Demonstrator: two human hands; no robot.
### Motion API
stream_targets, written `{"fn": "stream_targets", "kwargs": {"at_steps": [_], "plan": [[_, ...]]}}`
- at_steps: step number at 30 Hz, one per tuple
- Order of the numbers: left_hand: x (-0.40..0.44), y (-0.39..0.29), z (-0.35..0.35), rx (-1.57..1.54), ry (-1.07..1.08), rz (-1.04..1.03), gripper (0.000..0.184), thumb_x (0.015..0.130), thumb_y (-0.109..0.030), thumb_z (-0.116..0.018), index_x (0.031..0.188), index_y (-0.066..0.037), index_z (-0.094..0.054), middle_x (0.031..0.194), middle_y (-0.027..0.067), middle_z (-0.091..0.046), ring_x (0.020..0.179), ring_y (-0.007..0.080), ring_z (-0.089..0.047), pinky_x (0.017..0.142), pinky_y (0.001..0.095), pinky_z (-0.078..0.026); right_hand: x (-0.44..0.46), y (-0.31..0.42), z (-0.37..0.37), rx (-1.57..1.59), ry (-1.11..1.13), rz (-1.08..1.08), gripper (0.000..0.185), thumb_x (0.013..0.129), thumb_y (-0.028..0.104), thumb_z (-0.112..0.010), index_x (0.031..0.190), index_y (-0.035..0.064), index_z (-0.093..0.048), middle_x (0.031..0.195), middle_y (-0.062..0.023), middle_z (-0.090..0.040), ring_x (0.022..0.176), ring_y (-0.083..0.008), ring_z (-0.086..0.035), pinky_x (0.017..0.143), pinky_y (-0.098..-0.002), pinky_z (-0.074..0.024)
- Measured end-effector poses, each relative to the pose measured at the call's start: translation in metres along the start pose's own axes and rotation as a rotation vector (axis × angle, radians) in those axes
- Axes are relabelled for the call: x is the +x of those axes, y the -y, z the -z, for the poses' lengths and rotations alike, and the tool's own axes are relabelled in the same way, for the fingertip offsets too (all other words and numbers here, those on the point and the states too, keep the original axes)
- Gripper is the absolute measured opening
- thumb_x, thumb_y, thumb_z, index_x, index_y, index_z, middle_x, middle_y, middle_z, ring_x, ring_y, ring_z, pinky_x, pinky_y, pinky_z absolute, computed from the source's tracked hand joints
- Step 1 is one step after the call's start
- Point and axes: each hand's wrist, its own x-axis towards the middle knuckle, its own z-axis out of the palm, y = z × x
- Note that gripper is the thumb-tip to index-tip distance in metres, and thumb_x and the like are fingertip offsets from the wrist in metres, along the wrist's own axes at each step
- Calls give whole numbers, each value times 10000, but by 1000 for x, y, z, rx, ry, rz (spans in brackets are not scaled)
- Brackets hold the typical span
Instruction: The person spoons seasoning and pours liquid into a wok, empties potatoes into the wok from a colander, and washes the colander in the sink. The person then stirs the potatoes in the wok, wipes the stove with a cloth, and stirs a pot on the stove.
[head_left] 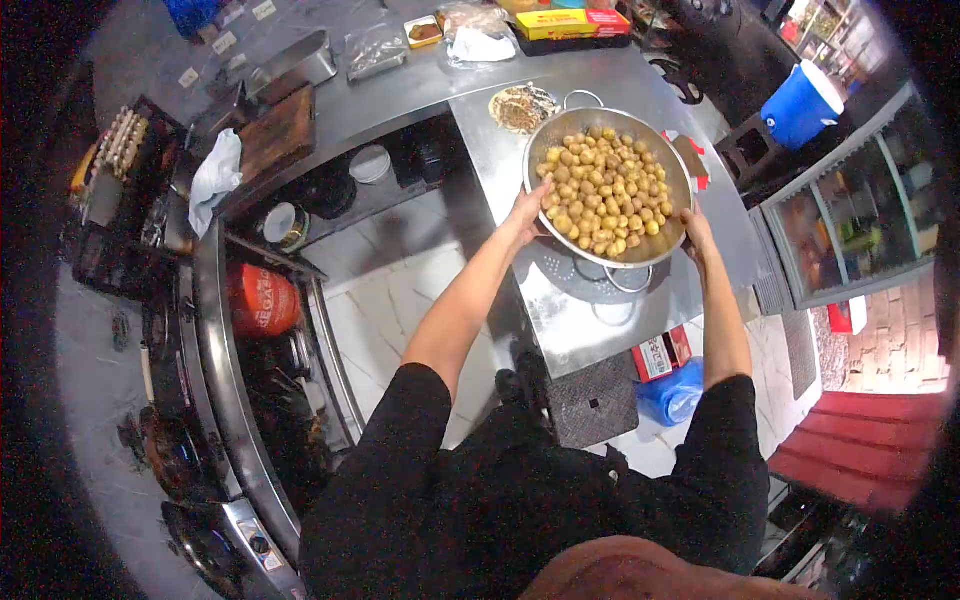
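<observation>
A large metal colander [680, 178] full of small yellow-brown potatoes [605, 190] is between my hands over the steel table. My left hand [530, 210] grips its left rim, thumb at the edge and the other fingers mostly hidden below. On the right side, my right hand [697, 232] is closed round the rim. Loop handles stand out at the colander's far and near sides. A dotted shadow under the near side suggests it is raised off the table. Behind it lies a round flat item with a brown-and-white mottled top [522, 107].
The steel table [580, 335] runs out to the right, with a knife-like blade [688, 155] beside the colander. A wooden board [278, 135] and metal containers [305, 65] stand left. A blue drum [803, 103] and glass-door fridge [870, 205] are at right; a red box [660, 353] sits below.
</observation>
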Motion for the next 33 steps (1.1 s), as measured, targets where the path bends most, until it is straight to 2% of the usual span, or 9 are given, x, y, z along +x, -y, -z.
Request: {"fn": "stream_targets", "kwargs": {"at_steps": [7, 15, 24, 25, 26, 28, 31, 32, 33], "plan": [[-3, -6, 11, -215, 69, 68, 486, 925, -382, -386, 1254, -23, -385, 1226, 135, -492, 1102, 270, -506, 925, 430, -425, -20, 24, -1, -121, -112, 118, 437, 765, 51, -477, 1199, 23, -437, 926, -89, -570, 768, -167, -569, 676, -275, -484], [-120, -62, -33, -288, -47, -247, 344, 864, -215, -526, 1129, 3, -514, 1028, 114, -604, 893, 219, -609, 793, 362, -509, -57, 127, -14, -118, 133, 165, 323, 793, 98, -506, 1101, 0, -486, 958, -106, -584, 824, -192, -579, 762, -317, -470], [-415, -141, -55, -130, -619, -583, 331, 803, -167, -561, 1080, 15, -563, 1027, 120, -614, 898, 219, -614, 820, 367, -494, -109, 212, -155, -112, 762, 271, 448, 823, 115, -516, 1240, -26, -429, 1089, -118, -547, 944, -196, -551, 833, -303, -435], [-471, -161, -62, -145, -666, -625, 327, 803, -144, -553, 1082, 27, -557, 1030, 141, -608, 900, 238, -612, 829, 383, -492, -166, 226, -199, 39, 684, 128, 452, 810, 115, -522, 1236, -13, -437, 1100, -115, -544, 975, -192, -538, 846, -317, -428], [-536, -166, -44, -213, -803, -579, 325, 796, -122, -549, 1086, 25, -553, 1018, 150, -607, 897, 253, -610, 842, 412, -485, -235, 242, -248, 46, 961, 154, 406, 836, 139, -547, 1199, -8, -440, 1087, -133, -545, 994, -209, -539, 837, -327, -444], [-622, -183, -27, -195, -1159, -591, 267, 793, -72, -529, 1028, 51, -558, 982, 167, -610, 890, 260, -608, 854, 427, -476, -278, 220, -322, -22, 1083, 233, 410, 823, 132, -529, 1198, -15, -448, 1097, -137, -543, 999, -211, -536, 850, -326, -431], [-736, -208, -17, -260, -1345, -655, 274, 805, -60, -506, 1051, 58, -529, 1046, 179, -583, 916, 268, -595, 887, 428, -461, -381, 212, -410, -50, 1407, 243, 483, 788, 102, -535, 1240, -10, -407, 1138, -126, -531, 1038, -203, -522, 908, -323, -394], [-821, -214, 48, -283, -1164, -671, 275, 806, -57, -498, 1047, 74, -522, 1072, 194, -570, 932, 274, -588, 905, 433, -448, -449, 211, -445, 84, 1429, 112, 497, 785, 91, -537, 1250, -7, -394, 1147, -126, -525, 1052, -201, -517, 901, -317, -401], [-850, -236, 28, -160, -1383, -537, 345, 778, -31, -493, 1115, 43, -500, 1116, 176, -556, 986, 259, -569, 913, 402, -447, -461, 229, -448, 12, 1515, 125, 482, 784, 73, -536, 1240, -8, -403, 1151, -128, -525, 1060, -195, -515, 886, -294, -412]]}}
